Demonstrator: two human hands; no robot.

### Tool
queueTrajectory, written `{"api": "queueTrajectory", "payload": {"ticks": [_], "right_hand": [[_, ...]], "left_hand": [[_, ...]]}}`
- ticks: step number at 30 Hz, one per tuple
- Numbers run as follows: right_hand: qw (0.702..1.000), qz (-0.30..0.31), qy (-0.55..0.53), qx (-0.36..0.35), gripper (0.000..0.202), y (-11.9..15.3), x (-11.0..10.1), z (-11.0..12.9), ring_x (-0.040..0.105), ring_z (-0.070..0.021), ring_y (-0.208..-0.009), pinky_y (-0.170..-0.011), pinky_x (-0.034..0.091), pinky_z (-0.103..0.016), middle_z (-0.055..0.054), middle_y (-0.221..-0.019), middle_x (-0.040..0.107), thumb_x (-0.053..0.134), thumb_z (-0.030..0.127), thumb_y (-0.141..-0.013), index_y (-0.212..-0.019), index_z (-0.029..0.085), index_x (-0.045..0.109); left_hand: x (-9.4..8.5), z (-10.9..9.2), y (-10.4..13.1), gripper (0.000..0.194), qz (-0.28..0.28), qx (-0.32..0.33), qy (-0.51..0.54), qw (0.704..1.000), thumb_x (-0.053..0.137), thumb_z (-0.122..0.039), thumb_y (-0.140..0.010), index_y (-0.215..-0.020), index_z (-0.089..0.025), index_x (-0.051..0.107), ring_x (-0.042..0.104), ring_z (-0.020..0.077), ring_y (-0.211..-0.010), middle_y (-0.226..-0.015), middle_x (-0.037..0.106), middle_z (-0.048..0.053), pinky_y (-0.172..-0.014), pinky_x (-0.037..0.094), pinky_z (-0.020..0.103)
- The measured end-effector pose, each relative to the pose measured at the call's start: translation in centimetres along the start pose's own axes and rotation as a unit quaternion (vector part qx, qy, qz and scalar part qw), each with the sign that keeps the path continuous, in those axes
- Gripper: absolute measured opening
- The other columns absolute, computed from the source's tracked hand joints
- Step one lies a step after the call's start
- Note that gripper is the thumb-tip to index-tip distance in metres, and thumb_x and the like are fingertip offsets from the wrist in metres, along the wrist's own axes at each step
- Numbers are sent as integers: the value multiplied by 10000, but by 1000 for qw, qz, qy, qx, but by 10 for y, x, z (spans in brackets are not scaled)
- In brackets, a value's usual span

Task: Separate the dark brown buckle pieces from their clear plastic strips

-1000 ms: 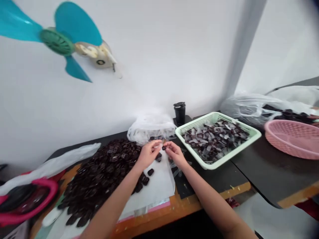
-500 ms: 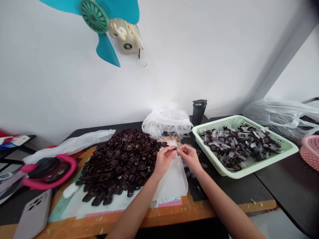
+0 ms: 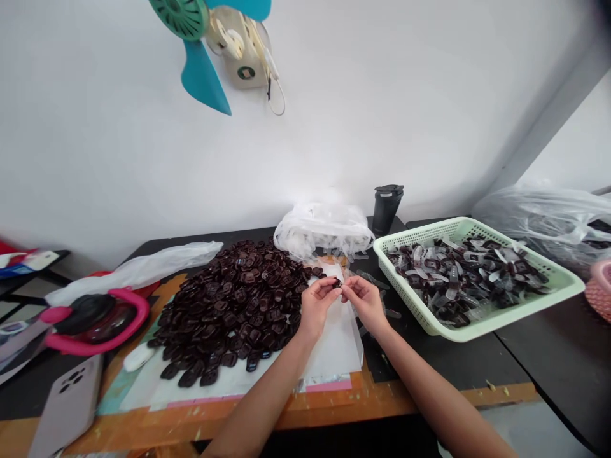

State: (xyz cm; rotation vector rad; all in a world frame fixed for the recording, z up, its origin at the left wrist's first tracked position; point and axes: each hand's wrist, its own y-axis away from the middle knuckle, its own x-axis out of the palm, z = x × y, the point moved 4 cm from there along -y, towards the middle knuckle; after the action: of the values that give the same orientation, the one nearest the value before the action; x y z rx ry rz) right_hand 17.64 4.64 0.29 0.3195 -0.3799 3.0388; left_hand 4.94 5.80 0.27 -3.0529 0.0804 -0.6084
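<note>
Shifted only slightly since the previous frame in the head view, with the fan (image 3: 206, 79) higher against the top edge and both hands near the same spot over the bench (image 3: 453, 366). Pinching a small dark piece (image 3: 337, 284) between the fingertips of left hand (image 3: 316, 306) and right hand (image 3: 366, 304), both closed on it; too small to make out in detail. Held just above the white paper (image 3: 337, 346), right of a large heap of dark brown pieces (image 3: 238, 299). Behind the hands, a white plastic bag (image 3: 324, 230), near a black cup (image 3: 386, 210). To the right, a pale green basket (image 3: 405, 287) full of dark parts with clear strips (image 3: 458, 273). At far left, a phone (image 3: 69, 401), near a pink-handled object (image 3: 131, 312).
</note>
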Motion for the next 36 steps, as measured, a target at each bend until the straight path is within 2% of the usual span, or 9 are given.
{"api": "queueTrajectory", "payload": {"ticks": [5, 10, 16, 19, 22, 24, 27, 32, 36], "right_hand": [[998, -37, -42, 5, 212, 4, 6, -3, 541, -96, -554, -562, 450, -228, 18, -658, 567, 677, 371, -794, -790, 177, 593], [999, -12, -37, 5, 201, 6, 8, -6, 571, -112, -587, -595, 481, -248, 4, -688, 589, 675, 362, -799, -808, 176, 600], [998, -41, -4, -42, 142, 8, 6, -4, 589, -118, -628, -612, 501, -253, -3, -739, 603, 643, 318, -833, -849, 189, 586], [997, -20, 17, -71, 172, 8, 7, -1, 595, -130, -641, -621, 510, -270, 4, -742, 613, 607, 302, -859, -999, 217, 553], [993, -10, 77, -92, 268, 8, 5, 2, 589, -140, -645, -632, 507, -287, -11, -767, 631, 575, 303, -879, -1133, 224, 547], [989, -14, 110, -93, 238, 8, 4, 3, 584, -143, -645, -629, 504, -293, -31, -806, 637, 555, 318, -889, -1100, 215, 597], [989, -15, 119, -85, 220, 7, 4, 3, 591, -149, -654, -624, 508, -300, -52, -854, 645, 541, 343, -892, -1040, 207, 633], [996, -8, 73, -56, 255, 7, 5, -5, 617, -160, -671, -641, 514, -293, -20, -755, 637, 600, 351, -853, -1064, 211, 576], [998, 1, 58, -37, 238, 6, 5, -13, 644, -165, -728, -679, 522, -293, -35, -800, 658, 643, 331, -822, -1002, 205, 552]], "left_hand": [[-1, 4, 3, 306, -20, -9, 34, 999, 810, -208, -606, -881, -146, 691, 650, 164, -833, -965, 692, 74, -790, 510, 300], [-2, 7, 6, 317, -47, -8, 51, 998, 815, -189, -594, -880, -147, 687, 648, 149, -816, -938, 693, 60, -768, 517, 281], [1, 9, 8, 298, -27, -5, 54, 998, 804, -226, -618, -878, -150, 681, 658, 201, -869, -978, 691, 82, -744, 544, 329], [-2, 8, 7, 276, -14, 19, 9, 1000, 791, -242, -639, -882, -154, 693, 650, 228, -924, -1045, 680, 101, -768, 540, 347], [-6, 2, 6, 214, -7, 72, -95, 993, 765, -252, -679, -864, -158, 713, 633, 252, -984, -1057, 683, 120, -813, 515, 352], [-7, -3, 8, 174, -6, 99, -145, 984, 734, -267, -720, -864, -170, 725, 621, 258, -1020, -1110, 669, 128, -821, 504, 339], [-7, -9, 9, 152, -4, 110, -144, 983, 695, -295, -760, -851, -179, 730, 595, 260, -1077, -1184, 633, 127, -828, 500, 320], [-4, -11, 8, 182, 6, 69, -73, 995, 713, -286, -736, -860, -157, 679, 644, 199, -880, -1012, 675, 99, -773, 518, 300], [-4, -13, 6, 225, 3, 56, -60, 997, 730, -280, -708, -886, -150, 682, 644, 176, -800, -935, 671, 79, -741, 536, 297]]}}
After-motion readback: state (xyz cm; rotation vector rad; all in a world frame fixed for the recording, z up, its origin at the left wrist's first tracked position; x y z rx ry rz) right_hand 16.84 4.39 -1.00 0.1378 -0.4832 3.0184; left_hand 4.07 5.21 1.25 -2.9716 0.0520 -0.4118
